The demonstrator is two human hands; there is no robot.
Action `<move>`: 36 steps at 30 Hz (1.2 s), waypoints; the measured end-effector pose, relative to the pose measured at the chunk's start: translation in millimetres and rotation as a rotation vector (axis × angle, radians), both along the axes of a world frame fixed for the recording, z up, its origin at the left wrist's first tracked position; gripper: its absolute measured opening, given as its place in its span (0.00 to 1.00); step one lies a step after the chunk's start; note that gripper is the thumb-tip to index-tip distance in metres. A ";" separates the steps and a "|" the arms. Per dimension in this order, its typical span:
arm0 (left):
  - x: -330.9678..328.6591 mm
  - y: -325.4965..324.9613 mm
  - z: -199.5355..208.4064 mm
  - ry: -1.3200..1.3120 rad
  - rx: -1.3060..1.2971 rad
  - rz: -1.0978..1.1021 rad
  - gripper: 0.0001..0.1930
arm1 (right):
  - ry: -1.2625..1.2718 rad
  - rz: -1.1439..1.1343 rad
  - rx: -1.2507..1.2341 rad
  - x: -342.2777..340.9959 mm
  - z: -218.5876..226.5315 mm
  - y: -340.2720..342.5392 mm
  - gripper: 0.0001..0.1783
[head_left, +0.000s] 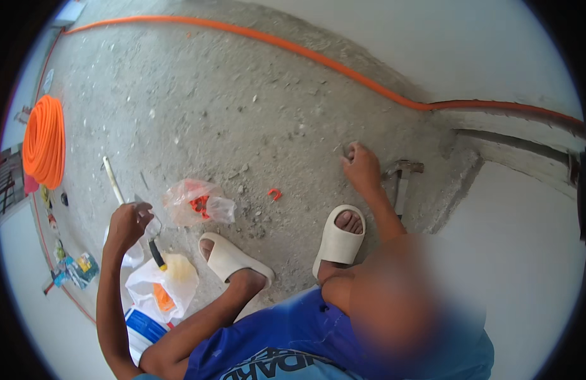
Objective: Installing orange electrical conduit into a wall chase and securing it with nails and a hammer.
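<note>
At the left, my left hand (pixel 129 221) is closed at the metal end of a trowel (pixel 157 255), whose black and yellow handle points down toward me. My fingers cover part of its blade. To the right, low over the concrete floor, my right hand (pixel 363 166) has its fingers curled together; whatever is between them is too small to make out. Beside my right forearm lies a hammer (pixel 401 196), its head away from me. Between my hands are a loose orange clip (pixel 275 194) and a clear plastic bag (pixel 220 208) with several orange clips (pixel 200 206) inside.
An orange conduit (pixel 261 35) runs along the wall base, and a coil (pixel 44 142) of it stands far left. A white stick (pixel 112 180), a white bag (pixel 182 282) and a blue-and-white bucket (pixel 145 325) are at my left. Rubble litters the floor (pixel 261 120).
</note>
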State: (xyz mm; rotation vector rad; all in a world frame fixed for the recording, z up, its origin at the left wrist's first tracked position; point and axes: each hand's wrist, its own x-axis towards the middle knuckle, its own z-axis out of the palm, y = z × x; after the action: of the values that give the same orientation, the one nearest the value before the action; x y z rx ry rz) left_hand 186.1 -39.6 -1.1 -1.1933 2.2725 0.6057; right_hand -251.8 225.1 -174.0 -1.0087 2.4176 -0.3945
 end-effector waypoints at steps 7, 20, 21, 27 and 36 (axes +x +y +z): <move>-171.6 28.1 72.7 0.399 -0.007 -0.205 0.07 | -0.036 -0.091 -0.257 0.8 -8.0 6.4 0.09; -520.9 173.2 -17.4 0.980 0.685 0.015 0.15 | -0.167 -0.851 -0.942 -123.8 72.8 99.8 0.10; -544.5 184.7 -22.0 1.015 0.738 0.098 0.16 | -0.290 -0.929 -1.054 -119.6 81.2 104.6 0.08; -620.4 209.5 -51.9 1.074 0.632 0.326 0.24 | -0.249 -0.960 -0.861 -86.3 88.3 123.7 0.07; -643.5 221.7 -60.5 1.132 0.343 0.291 0.28 | -0.101 -0.798 -1.201 -101.8 109.1 111.9 0.14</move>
State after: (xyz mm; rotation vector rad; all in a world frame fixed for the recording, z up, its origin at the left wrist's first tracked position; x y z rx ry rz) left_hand -457.5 182.1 -61.6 -1.1385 2.6073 2.1096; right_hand -353.6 337.0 -64.9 -0.2603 2.2702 -2.2480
